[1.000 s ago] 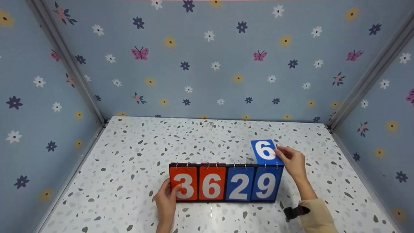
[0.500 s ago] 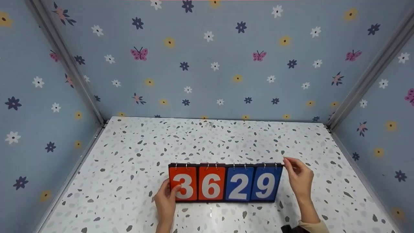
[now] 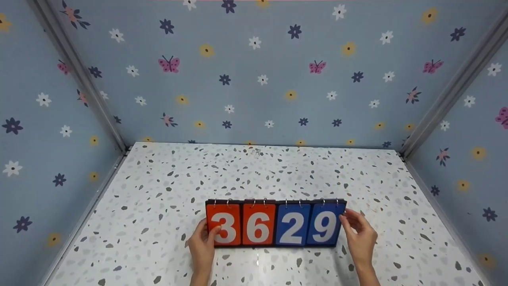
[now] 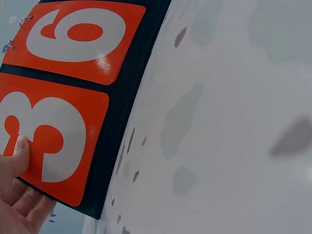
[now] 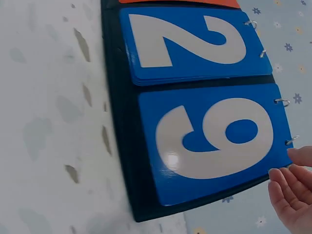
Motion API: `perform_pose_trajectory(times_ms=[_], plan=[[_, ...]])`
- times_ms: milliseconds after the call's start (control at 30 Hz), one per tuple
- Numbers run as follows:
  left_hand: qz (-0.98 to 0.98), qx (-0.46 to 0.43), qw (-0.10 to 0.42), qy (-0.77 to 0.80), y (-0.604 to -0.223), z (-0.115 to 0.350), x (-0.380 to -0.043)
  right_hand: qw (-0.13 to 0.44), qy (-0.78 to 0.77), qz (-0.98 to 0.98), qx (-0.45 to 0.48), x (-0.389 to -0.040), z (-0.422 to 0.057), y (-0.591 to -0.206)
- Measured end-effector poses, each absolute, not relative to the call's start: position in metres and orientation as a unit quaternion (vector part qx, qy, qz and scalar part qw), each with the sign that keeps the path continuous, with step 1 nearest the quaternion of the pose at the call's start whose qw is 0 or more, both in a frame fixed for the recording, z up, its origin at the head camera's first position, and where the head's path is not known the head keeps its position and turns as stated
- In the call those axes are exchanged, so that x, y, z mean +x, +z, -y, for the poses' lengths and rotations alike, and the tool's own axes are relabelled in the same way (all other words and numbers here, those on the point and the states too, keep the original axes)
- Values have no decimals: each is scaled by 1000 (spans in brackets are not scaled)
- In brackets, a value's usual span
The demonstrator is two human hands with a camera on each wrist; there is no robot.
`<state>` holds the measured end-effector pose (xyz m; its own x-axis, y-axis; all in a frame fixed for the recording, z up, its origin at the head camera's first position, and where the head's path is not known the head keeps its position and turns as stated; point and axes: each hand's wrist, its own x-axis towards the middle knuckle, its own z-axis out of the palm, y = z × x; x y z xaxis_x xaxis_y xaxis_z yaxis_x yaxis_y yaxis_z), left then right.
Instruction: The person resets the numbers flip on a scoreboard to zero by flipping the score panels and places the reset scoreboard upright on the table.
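A tabletop flip scoreboard stands on the table, its ringed number cards reading 3, 6, 2 and 9. My left hand grips its left end, thumb lying on the red 3 card and the other fingers behind the black backing. At the opposite end, my right hand pinches the upper right edge beside the blue 9 card. The right wrist view shows that thumb at the card's corner near a metal ring. The red 6 card and blue 2 card hang between.
The speckled white table spreads behind and around the scoreboard. Blue flower-and-butterfly panels enclose it at the back and both sides, with grey metal posts in the corners.
The blue 6 card, held up behind the top edge a second ago, has dropped out of sight behind the board. My right hand let it go and came down to the right edge. The left stayed.
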<state>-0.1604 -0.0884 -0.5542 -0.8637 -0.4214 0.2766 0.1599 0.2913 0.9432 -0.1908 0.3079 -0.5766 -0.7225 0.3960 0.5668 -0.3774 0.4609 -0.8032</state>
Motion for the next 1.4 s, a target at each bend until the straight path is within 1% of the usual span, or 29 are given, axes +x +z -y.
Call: perform_pose_trajectory(times_ms=[100,200,500,733,833,1000,1067,1133,1167,1333,1400], plan=[[762,82,251,-591,-553,89,-161,377,488,787,-40,-198,-313,-604],[758,78,253,-595,-553,89,-162,377,474,793,-66,-198,-311,-614],[758,85,246,-598,-553,88,-163,360,427,819,-132,-191,-296,-614],[765,85,250,-588,-554,88,-162,350,386,835,-178,-193,-292,-617],[768,84,256,-582,-555,88,-162,332,403,832,-188,-187,-287,-604],[762,79,262,-587,-556,88,-162,298,461,819,-164,-162,-265,-544],[763,77,262,-587,-556,87,-162,291,467,820,-156,-155,-260,-531],[764,78,261,-585,-556,87,-162,291,465,822,-152,-156,-263,-536],[765,80,261,-584,-556,87,-162,293,455,827,-155,-157,-268,-544],[763,82,268,-582,-557,87,-162,310,412,840,-172,-171,-296,-598],[763,78,274,-580,-558,87,-162,313,444,828,-137,-166,-302,-598]])
